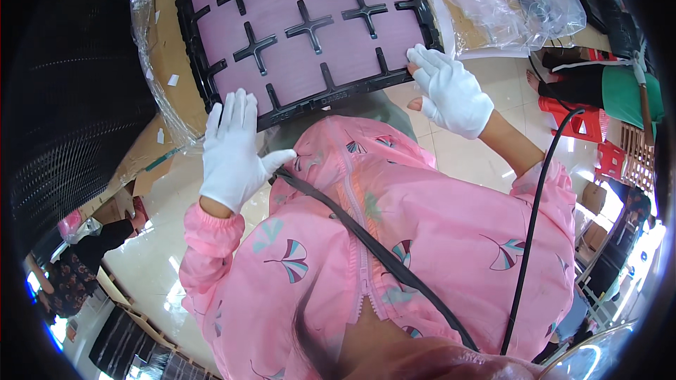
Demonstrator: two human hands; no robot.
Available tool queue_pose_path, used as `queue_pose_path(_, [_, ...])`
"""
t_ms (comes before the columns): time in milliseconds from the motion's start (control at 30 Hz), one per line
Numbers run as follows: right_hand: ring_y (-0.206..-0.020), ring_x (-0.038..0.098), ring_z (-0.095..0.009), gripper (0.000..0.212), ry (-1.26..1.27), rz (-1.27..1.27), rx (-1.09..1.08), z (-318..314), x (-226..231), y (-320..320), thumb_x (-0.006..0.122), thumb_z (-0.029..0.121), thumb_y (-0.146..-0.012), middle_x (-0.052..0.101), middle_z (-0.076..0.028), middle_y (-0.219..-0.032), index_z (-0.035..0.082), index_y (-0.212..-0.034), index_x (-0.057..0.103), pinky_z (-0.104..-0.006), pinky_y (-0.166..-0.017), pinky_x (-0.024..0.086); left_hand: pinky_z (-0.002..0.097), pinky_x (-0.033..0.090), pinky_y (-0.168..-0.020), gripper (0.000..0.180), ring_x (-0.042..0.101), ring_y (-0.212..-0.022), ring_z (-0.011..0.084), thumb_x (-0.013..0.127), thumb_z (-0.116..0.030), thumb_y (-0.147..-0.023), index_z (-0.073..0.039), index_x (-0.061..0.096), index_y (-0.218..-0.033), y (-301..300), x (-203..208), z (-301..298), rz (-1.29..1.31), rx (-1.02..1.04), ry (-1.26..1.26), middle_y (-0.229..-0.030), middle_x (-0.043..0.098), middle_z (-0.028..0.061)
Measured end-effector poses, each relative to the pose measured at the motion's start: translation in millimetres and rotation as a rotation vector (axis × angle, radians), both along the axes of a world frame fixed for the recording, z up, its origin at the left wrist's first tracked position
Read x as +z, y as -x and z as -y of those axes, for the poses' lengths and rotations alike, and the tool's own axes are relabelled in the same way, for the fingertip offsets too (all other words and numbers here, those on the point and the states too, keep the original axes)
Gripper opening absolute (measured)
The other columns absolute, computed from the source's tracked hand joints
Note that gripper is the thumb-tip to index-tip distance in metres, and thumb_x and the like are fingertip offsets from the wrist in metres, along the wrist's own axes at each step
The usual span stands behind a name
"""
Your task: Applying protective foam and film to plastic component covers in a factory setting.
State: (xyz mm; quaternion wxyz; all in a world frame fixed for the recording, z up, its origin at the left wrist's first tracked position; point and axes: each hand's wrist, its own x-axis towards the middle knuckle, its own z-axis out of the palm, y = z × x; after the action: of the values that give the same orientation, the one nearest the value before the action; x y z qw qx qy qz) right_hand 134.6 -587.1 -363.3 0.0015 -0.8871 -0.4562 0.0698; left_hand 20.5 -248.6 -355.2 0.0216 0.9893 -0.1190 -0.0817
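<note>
A black plastic tray [338, 91] with raised cross-shaped ribs lies in front of me, and a pink-purple surface [282, 63] shows between the ribs. My left hand [236, 151], in a white glove, is at the tray's near left corner. Its fingers are stretched out flat against the edge, with the thumb held apart. At the near right corner is my right hand [454, 95], also white-gloved, with bare thumb and fingertip skin showing. Its extended fingers rest on the rim. Neither hand is wrapped around anything.
Brown cardboard [165, 49] lies under the tray, with clear plastic film along its left side. Clear bags [493, 17] and a pink package lie at right. A tall black stack [63, 98] stands at left. Red stools [581, 123] and other people are farther off. A black cable [539, 197] hangs near my right arm.
</note>
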Motion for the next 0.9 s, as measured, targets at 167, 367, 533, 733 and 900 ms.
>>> queue_pose_path(167, [-0.124,0.043,-0.036,0.057,-0.021,0.067,0.031,-18,-7,-6,0.056,0.041,-0.083,0.048,-0.024,-0.128,-0.008,-0.111,0.056,-0.0415,-0.102,0.034,0.0428,0.017,-0.112,0.094,0.032,-0.134,0.0352,0.048,-0.065,-0.079,0.008,0.033,-0.136,-9,3,1,-0.037,-0.033,-0.089,-0.14,0.037,0.0261])
queue_pose_path(367, [-0.123,0.041,-0.038,0.055,-0.159,0.022,-0.008,-40,-7,-25,0.059,0.039,-0.082,0.043,-0.024,-0.133,-0.008,-0.109,0.055,-0.0432,-0.1,0.036,0.0423,0.018,-0.113,0.093,0.03,-0.135,0.035,0.055,-0.06,-0.079,0.007,0.03,-0.138,-30,-4,-7,0.081,-0.031,0.013,-0.142,0.034,0.0252])
queue_pose_path(533, [-0.124,0.04,-0.039,0.057,-0.096,0.032,0.068,-19,-6,-6,0.06,0.041,-0.081,0.044,-0.025,-0.131,-0.009,-0.108,0.055,-0.0443,-0.1,0.035,0.0425,0.016,-0.114,0.101,0.025,-0.137,0.0352,0.069,-0.05,-0.069,0.006,0.026,-0.14,-8,1,-6,-0.06,0.069,0.069,-0.145,0.028,0.0253])
queue_pose_path(733, [-0.128,0.037,-0.038,0.058,-0.1,0.007,-0.018,-51,-8,-32,0.059,0.042,-0.081,0.044,-0.025,-0.133,-0.009,-0.108,0.056,-0.0429,-0.105,0.032,0.0423,0.015,-0.114,0.102,0.025,-0.137,0.0348,0.063,-0.06,-0.071,0.008,0.027,-0.139,-27,-2,-6,0.041,0.035,0.053,-0.144,0.03,0.025])
queue_pose_path(900, [-0.129,0.036,-0.037,0.061,-0.044,0.015,-0.029,-28,-8,-16,0.059,0.042,-0.081,0.041,-0.026,-0.135,-0.009,-0.114,0.055,-0.0418,-0.107,0.029,0.0429,0.015,-0.114,0.102,0.025,-0.137,0.0349,0.062,-0.061,-0.071,0.009,0.028,-0.138,-15,2,-12,-0.034,0.062,0.065,-0.143,0.031,0.0263])
